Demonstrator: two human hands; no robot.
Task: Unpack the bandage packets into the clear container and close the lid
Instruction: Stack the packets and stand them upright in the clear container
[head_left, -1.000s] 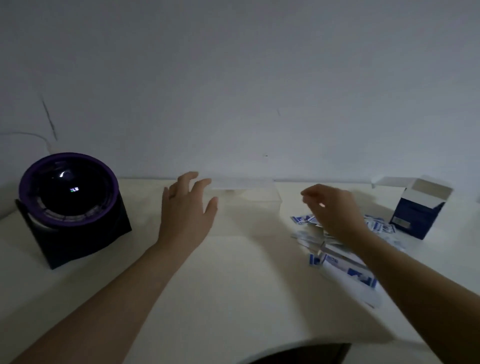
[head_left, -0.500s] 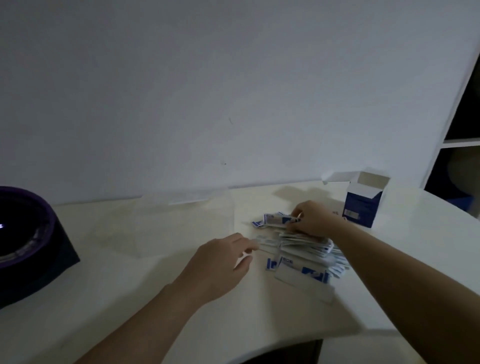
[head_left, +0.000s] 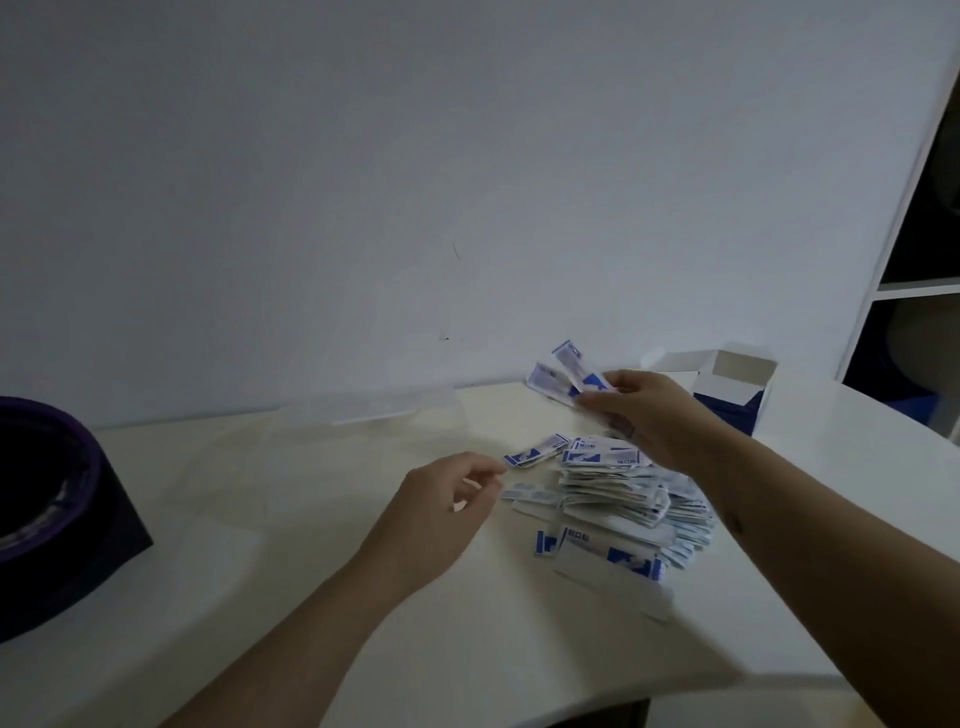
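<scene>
A pale wall (head_left: 467, 156) fills the top half of the view. Below it a white table (head_left: 519, 649) with a curved front edge runs from nine o'clock round to three. A dark round device (head_left: 47, 509) with a purple rim sits at nine o'clock, cut by the frame edge. A white shelf (head_left: 914, 291) stands at two o'clock.

The container (head_left: 374, 431) rests on the table near the wall, just left of centre at about ten o'clock of the pile. Its lid seems to be raised toward the wall, though the clear plastic is hard to read in the dim light.

The pile (head_left: 618, 499) of blue-and-white packets lies at four o'clock, spilling toward the table edge. Behind it, at three o'clock, the box (head_left: 727, 405) stands with its flaps open.

The right hand (head_left: 649, 415) hangs above the pile's far side, thumb and fingers pinching a few packets (head_left: 563, 371) that fan up toward the wall. The left hand (head_left: 436, 504) hovers just left of the pile, fingers loosely curled with nothing between them. One loose packet (head_left: 535, 451) lies just beyond its fingertips.
</scene>
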